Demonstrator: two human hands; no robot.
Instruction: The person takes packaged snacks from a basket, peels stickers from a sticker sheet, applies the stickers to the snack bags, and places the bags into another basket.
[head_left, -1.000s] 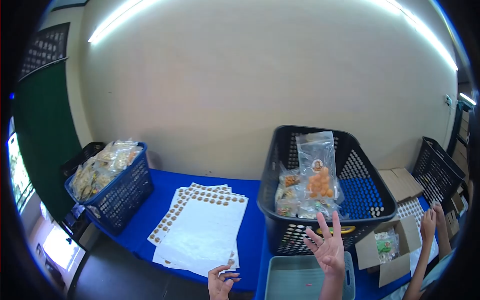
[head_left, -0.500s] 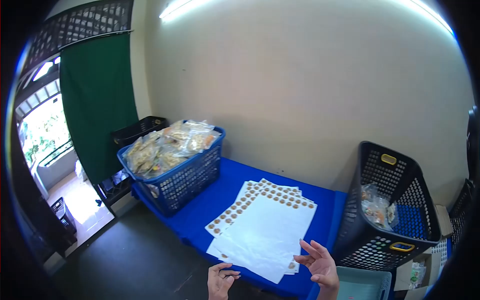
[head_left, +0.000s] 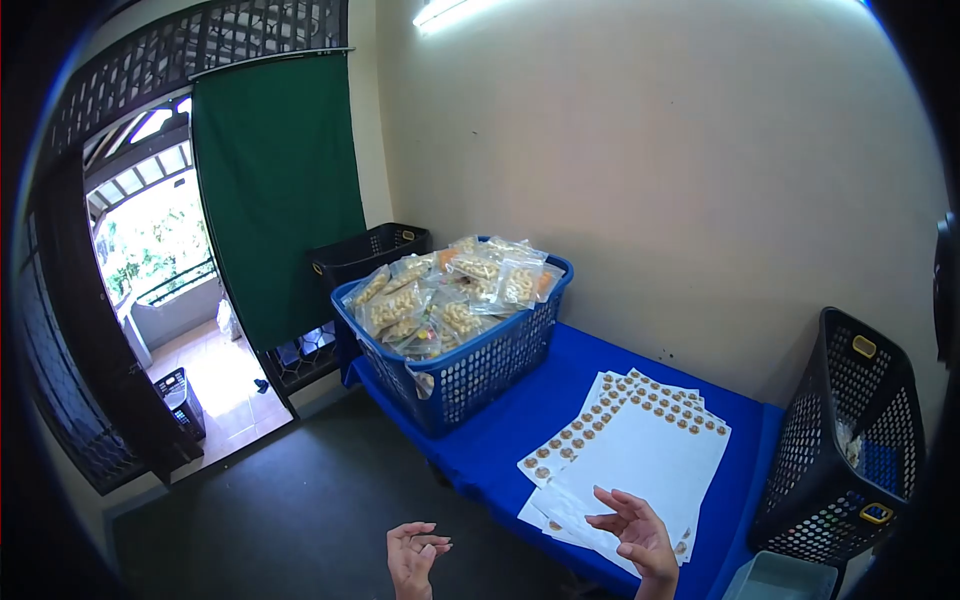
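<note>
My left hand hangs over the floor in front of the table, fingers loosely bent and holding nothing. With thumb and fingers apart, my right hand is open in front of the near part of the sticker sheets; whether it touches them I cannot tell. These white sheets lie in an uneven stack, with round brown stickers along their far and left edges. Farther back, a blue laundry-style basket is heaped with clear plastic packets of pale, curly snack-like pieces.
A blue cloth covers the table against the wall. A tall black basket stands at right, near a pale green tray. Behind the blue basket is another black basket. A green curtain hangs beside the open doorway.
My view has turned left, so the baskets and sheets sit farther right in it. My left hand has shifted from the sheets' near edge to over the floor. Both hands stay empty.
</note>
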